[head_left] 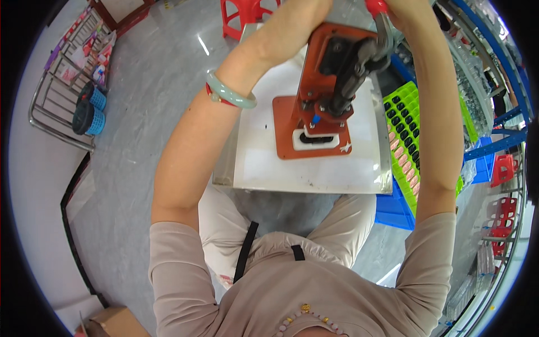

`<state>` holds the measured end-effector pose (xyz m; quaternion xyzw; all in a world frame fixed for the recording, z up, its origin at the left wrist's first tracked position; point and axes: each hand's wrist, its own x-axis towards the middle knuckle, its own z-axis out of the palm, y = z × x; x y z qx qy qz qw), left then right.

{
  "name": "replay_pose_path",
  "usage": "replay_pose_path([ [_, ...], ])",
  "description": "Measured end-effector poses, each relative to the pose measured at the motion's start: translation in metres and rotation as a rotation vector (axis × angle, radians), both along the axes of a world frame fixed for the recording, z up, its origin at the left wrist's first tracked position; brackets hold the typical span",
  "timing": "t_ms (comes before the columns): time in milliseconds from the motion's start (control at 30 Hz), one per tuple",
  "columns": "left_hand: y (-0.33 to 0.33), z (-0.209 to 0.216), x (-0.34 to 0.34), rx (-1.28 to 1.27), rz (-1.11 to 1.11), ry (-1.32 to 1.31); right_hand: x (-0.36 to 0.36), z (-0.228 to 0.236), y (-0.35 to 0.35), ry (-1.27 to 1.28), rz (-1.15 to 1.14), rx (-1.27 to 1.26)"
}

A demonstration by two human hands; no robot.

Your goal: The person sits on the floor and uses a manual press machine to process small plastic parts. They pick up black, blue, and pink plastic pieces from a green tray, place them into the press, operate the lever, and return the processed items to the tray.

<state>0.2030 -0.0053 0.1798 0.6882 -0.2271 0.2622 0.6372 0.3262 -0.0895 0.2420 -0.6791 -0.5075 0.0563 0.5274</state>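
In front of me an orange hand press (310, 84) stands on a white-topped table (255, 151). A black part sits in the white fixture (316, 140) beneath its ram. My left hand (297, 21) reaches behind the top of the press, and its fingers are cut off by the upper edge. At the red grip (376, 7) of the press's dark metal lever (384, 36), my right hand (403, 10) is closed, partly out of frame. A green bracelet (230, 94) circles my left wrist.
Right of the table, a bright green tray (414, 91) holds rows of black and pinkish parts, above a blue bin (393, 211). A red stool (236, 19) stands beyond the table. Blue shelving (494, 147) lines the right side, and a metal railing (42, 121) is at left.
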Motion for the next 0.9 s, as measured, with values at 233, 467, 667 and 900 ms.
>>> replay_pose_path([
  [233, 0.004, -0.061, -0.039, -0.33, 0.78, 0.009, 0.024, -0.046, -0.02, 0.162, -0.008, 0.076],
  [467, -0.049, -0.158, -0.117, 0.452, 0.892, 0.554, 0.029, -0.148, -0.113, -0.008, -0.199, 0.141],
  [667, -0.046, -0.169, -0.086, 0.633, 0.855, 0.492, -0.012, -0.238, -0.14, 0.186, -0.145, -0.062],
  [900, -0.045, -0.176, -0.075, 0.27, 0.826, 0.714, -0.028, -0.246, -0.15, 0.218, 0.037, -0.169],
])
